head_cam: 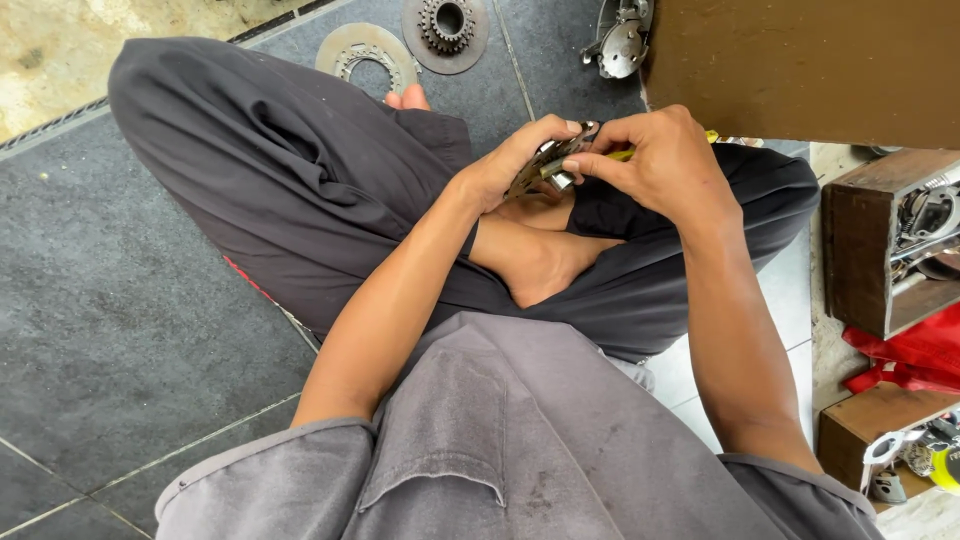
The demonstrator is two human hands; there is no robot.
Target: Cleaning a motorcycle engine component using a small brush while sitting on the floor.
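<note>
Seated cross-legged on the tiled floor (pixel 120 330). Left hand (pixel 510 165) clamped on a toothed metal disc (pixel 543 163) over the lap, steadying it; right hand (pixel 660 160) closed around a yellow-handled tool (pixel 625 154) against it. Sprocket (pixel 446 26) and ring plate (pixel 366 55) lying ahead.

Two hands (pixel 590 160), two flat discs (pixel 365 55), two wooden boxes (pixel 885 240), one red bag (pixel 915 355).

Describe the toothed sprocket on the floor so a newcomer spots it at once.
Start at the dark tiled floor beyond the person's knees, at the frame's top edge. Two round metal parts lie there; the sprocket is the right one, thick and toothed, unlike the flat thin ring beside it.
</note>
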